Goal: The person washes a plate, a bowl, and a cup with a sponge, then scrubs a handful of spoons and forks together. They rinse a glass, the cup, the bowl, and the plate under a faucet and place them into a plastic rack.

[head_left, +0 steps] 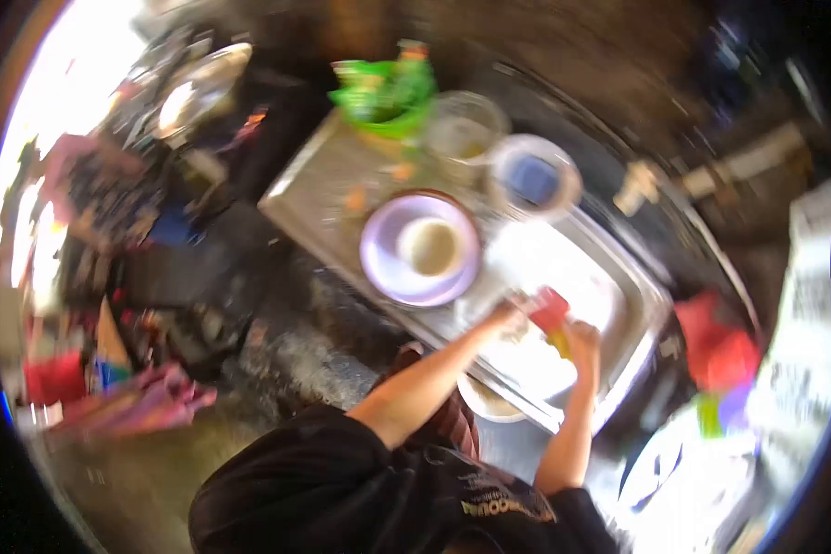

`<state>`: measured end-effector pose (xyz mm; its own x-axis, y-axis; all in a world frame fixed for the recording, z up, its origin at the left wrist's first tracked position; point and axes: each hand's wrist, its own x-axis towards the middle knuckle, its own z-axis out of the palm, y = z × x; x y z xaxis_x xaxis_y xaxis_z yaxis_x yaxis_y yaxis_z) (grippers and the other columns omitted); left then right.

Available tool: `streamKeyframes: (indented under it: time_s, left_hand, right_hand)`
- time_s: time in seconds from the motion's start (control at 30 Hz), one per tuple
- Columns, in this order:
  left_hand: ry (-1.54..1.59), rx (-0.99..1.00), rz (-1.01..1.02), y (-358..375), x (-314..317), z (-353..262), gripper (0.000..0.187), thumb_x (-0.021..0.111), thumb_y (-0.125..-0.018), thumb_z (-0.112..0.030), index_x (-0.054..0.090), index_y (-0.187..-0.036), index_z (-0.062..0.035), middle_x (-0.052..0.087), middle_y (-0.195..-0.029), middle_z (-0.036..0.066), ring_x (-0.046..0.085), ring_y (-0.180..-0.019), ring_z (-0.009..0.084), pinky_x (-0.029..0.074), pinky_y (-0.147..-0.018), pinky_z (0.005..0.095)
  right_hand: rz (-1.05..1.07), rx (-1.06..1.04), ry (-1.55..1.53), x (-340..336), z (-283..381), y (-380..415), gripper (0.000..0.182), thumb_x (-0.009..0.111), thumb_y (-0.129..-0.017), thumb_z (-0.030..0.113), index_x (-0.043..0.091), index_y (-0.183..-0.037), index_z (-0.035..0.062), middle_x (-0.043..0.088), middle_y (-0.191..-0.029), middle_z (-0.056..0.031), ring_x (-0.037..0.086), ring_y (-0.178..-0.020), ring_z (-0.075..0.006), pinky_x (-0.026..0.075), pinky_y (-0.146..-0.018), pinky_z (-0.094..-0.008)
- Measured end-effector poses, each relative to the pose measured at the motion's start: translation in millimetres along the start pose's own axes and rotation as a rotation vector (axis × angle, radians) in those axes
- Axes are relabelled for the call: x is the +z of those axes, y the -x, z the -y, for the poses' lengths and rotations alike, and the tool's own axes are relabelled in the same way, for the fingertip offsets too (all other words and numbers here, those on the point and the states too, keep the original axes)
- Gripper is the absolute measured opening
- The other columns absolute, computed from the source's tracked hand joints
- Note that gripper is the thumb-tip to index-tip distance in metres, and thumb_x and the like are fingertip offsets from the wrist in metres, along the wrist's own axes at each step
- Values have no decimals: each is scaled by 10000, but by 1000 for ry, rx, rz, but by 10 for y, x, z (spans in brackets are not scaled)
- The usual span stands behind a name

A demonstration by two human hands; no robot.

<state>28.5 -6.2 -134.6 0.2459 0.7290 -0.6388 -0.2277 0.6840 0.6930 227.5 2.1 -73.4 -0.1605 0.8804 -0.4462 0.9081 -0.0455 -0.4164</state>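
Although motion blur softens the whole head view, both your hands can be made out over the metal sink (639, 305), towards its near side. Your left hand (508, 317) is closed about a red object (549, 309), fingers curled at its near-left side; whether it is a cup or something else, you cannot tell from this. Your right hand (582, 340) is bent into a grasp just beside a yellow piece (559, 344), which sits right below the red object; the blur hides whether your fingers are clenched on it. Both items are raised in front of you, above the bright white basin of the sink.

Left of the sink basin, on the drainboard (309, 189): a purple basin (379, 245) with a smaller pale bowl (431, 247) inside it. Beyond these, a green basket (383, 92), then a clear container (466, 125) just beside a whitish tub (563, 180) holding something blue (532, 178). Off to the right of the sink, a red bag-like item (718, 346), its details smeared.
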Motion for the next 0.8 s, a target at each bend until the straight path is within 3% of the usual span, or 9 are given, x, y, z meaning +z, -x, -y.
streamKeyframes:
  time_s: [0.07,0.17,0.2,0.33,0.43,0.57,0.6,0.67,0.8]
  left_hand:
    - [525,53,37,266,226,-163,461,642,-781,-325,450,-1175,-181,573,-1007,36,577,-839,169,486,-706,330]
    - [699,304,178,443,386,-418,493,566,-823,-331,394,-1249,-152,543,-1075,123,547,-970,242,455,-845,396]
    - [728,293,215,469,349,-488,482,534,-838,-354,391,-1247,-142,529,-1098,146,537,-1002,281,452,-865,419]
    - [823,191,287,389,171,-603,473,385,-870,-511,505,-1093,-112,594,-893,90,587,-848,198,491,-759,339]
    - [605,200,409,126,126,-212,454,352,-852,-595,511,-756,-181,489,-608,-44,484,-512,71,408,-450,220]
    - [512,250,-100,276,362,-469,454,384,-866,-550,536,-798,-128,464,-689,-23,430,-604,96,380,-530,282]
    - [500,413,-167,362,378,-540,547,387,-843,-595,555,-780,-78,465,-668,-23,430,-586,102,374,-534,290]
    - [318,102,-91,601,177,-752,631,383,-819,-636,576,-871,-38,486,-657,-17,442,-574,111,389,-554,287]
    - [283,158,-169,662,397,-899,597,382,-838,-614,606,-838,-61,561,-694,-3,497,-629,92,406,-594,270]
  right_hand:
    - [60,-146,-183,-130,149,224,411,583,-723,132,534,-1128,179,583,-1031,-117,567,-899,-282,472,-745,-368]
    - [61,388,-976,175,379,160,338,618,-788,249,577,-968,-35,603,-758,-67,563,-555,-116,466,-486,-225]
    - [111,296,-1191,201,515,210,353,618,-782,288,587,-959,-15,610,-770,-72,568,-593,-136,459,-513,-241]
    - [-138,165,-458,-133,692,251,351,637,-781,194,533,-1058,5,595,-798,-71,554,-715,-156,451,-662,-262]
    - [-348,-208,-909,-166,959,196,205,565,-817,101,537,-1005,24,592,-889,-85,559,-810,-146,453,-723,-277]
    - [-372,-346,-573,107,1222,197,396,549,-713,6,506,-1105,-27,566,-1038,-195,549,-962,-332,424,-849,-358]
    - [-471,-486,-499,170,1201,212,380,551,-729,29,511,-1101,-40,580,-1005,-192,566,-917,-298,437,-814,-342]
    - [-286,-434,-520,-13,1399,514,224,528,-736,-1,554,-957,-25,594,-819,-130,554,-732,-230,448,-689,-350]
    - [-405,-364,-598,-119,1445,412,178,526,-747,15,550,-922,-10,590,-777,-135,552,-698,-193,441,-624,-320]
